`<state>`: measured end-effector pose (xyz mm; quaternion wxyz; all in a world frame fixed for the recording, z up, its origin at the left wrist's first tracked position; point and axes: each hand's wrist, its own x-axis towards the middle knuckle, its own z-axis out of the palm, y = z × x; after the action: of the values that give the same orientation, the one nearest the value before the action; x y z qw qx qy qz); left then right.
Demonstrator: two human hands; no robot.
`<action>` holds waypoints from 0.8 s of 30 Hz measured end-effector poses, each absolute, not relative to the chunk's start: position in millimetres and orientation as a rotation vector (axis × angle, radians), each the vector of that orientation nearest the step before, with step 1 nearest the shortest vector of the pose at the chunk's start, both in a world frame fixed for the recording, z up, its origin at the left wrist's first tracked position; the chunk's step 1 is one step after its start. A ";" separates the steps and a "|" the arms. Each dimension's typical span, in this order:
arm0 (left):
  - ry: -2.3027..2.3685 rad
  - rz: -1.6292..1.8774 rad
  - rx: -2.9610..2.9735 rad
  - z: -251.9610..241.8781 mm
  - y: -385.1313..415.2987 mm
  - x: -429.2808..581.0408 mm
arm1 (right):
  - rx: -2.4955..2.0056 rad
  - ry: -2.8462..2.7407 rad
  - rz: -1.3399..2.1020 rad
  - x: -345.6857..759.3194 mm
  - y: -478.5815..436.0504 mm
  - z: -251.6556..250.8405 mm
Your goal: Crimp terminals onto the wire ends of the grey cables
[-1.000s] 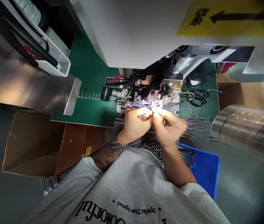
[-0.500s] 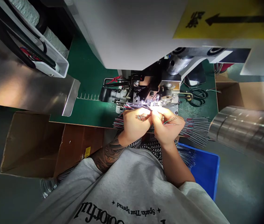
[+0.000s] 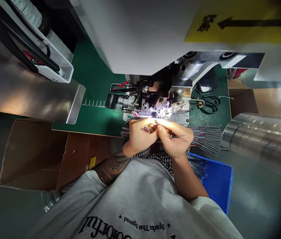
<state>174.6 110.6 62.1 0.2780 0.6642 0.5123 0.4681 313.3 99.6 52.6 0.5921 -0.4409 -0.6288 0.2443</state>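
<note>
My left hand (image 3: 141,135) is closed around thin coloured wires (image 3: 145,129), whose ends poke out of the fist. My right hand (image 3: 176,136) is also closed, with a few thin wires (image 3: 179,136) sticking out between its fingers. The thumbs and fingertips of both hands meet in a pinch just in front of the machine's lit working head (image 3: 164,111). What lies exactly between the fingertips is mostly covered. Red, green and white wire ends (image 3: 134,115) fan out beyond my left hand, beside the metal base plate (image 3: 179,118).
Grey cables (image 3: 206,140) lie along the front table edge at right. Black-handled scissors (image 3: 210,104) rest on the green table (image 3: 93,121). A metal guide (image 3: 76,103) reaches in from the left. A cardboard box (image 3: 31,156) and a blue bin (image 3: 217,186) stand below; a metal cylinder (image 3: 259,142) is at right.
Both hands have drawn slightly back from the working head and left, still pinched together. More of the base plate and coloured wire ends now shows.
</note>
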 end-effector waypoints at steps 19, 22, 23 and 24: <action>1.249 1.266 1.790 57.4 113.1 169.9 | -1.252 -1.202 0.920 315.1 103.1 49.4; 1.263 1.263 1.788 56.2 113.8 168.7 | -1.247 -1.164 0.960 312.7 104.7 48.2; 1.276 1.260 1.791 56.4 113.8 168.6 | -1.240 -1.159 0.959 311.9 105.3 48.7; 1.283 1.262 1.799 56.8 113.6 168.6 | -1.234 -1.159 0.955 311.1 105.8 49.6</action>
<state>168.6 113.6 56.8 0.2942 0.6757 0.4820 0.4739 311.1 105.8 49.6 0.5636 -0.5245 -0.4926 0.4057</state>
